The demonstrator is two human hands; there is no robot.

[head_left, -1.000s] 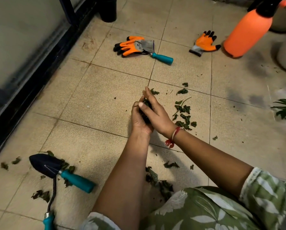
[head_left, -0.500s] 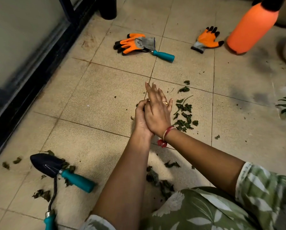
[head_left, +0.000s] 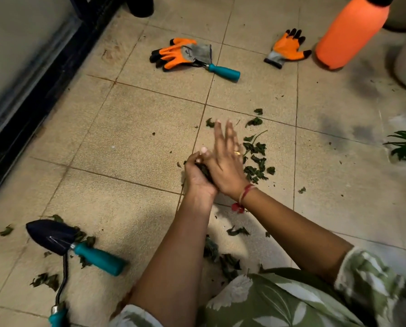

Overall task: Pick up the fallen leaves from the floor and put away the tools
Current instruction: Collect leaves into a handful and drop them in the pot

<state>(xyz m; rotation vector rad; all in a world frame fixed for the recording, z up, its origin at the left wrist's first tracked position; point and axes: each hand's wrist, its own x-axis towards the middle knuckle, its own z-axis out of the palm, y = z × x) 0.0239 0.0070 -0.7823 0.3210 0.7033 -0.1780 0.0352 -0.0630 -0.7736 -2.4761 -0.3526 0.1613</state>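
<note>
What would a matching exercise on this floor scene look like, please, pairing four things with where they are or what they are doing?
Things:
1. trowel
2. orange bottle
3. far glove on the left
4. left hand

Places or states:
A. grips a wad of leaves
B. lies over a teal-handled tool
C. stands far right, beside a second glove
D. lies near left among loose leaves

Pairs: 1-D, 2-C, 3-B, 4-A.

Tiled floor (head_left: 131, 138) bears scattered leaves (head_left: 256, 159), trowel (head_left: 55, 237), gloves (head_left: 178, 54), bottle (head_left: 348, 34), perhaps a rake (head_left: 223, 71).
</note>
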